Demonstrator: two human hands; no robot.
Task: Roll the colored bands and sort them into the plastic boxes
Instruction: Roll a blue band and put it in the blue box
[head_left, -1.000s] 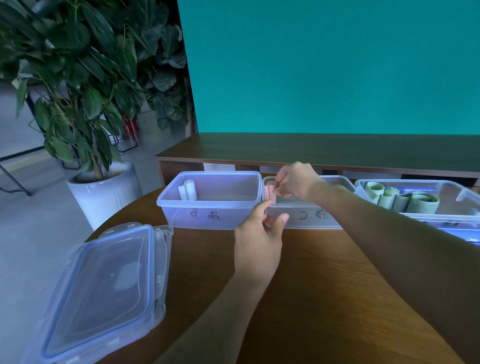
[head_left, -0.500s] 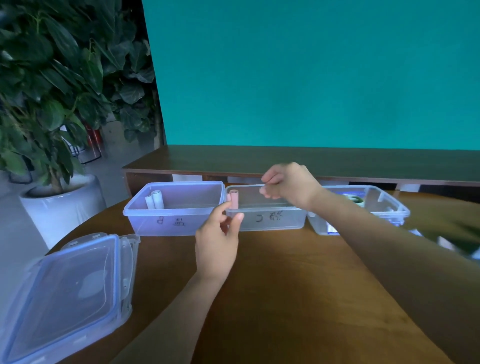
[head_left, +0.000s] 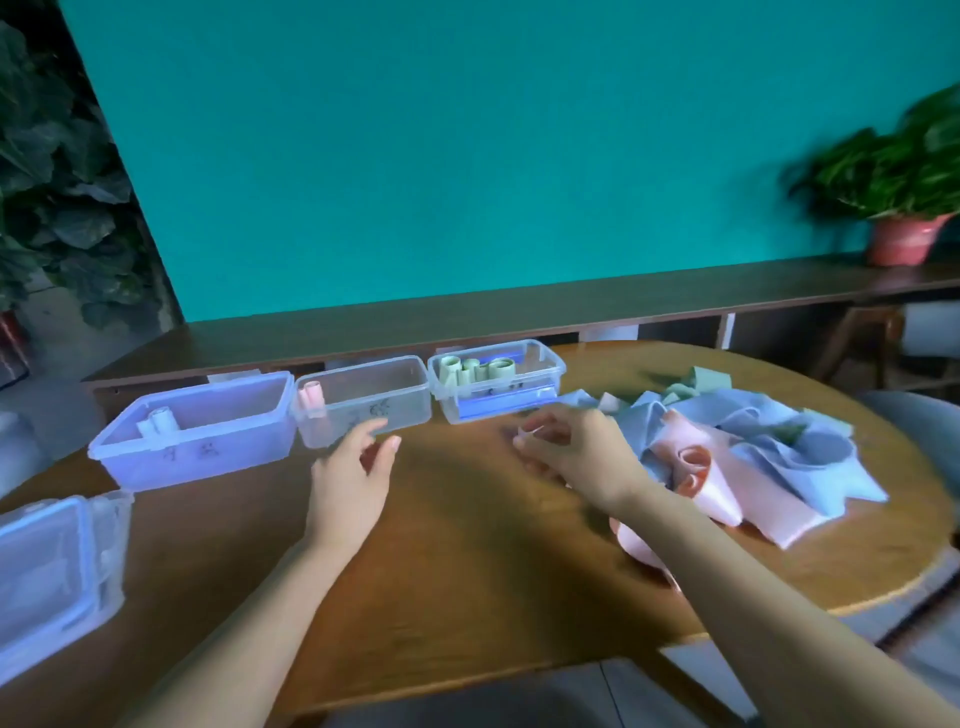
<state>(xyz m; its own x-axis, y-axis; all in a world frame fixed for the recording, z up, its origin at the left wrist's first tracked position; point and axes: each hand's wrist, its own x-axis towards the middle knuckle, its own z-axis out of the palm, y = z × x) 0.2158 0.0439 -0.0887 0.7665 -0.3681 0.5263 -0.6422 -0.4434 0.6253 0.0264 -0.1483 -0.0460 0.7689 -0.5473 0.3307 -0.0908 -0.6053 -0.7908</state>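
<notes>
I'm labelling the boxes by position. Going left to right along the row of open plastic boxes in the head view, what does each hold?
Bluish clear box with white rolls → clear middle box with pink roll → clear right box with green rolls.

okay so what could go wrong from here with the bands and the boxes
1. The loose bands lie tangled in one heap; pulling one could drag others toward the table edge.
2. The right hand is near the pink band that trails under the forearm; the arm may snag it.
3. The pink roll stands upright in the middle box; the nearby left hand might nudge that box and tip it.
</notes>
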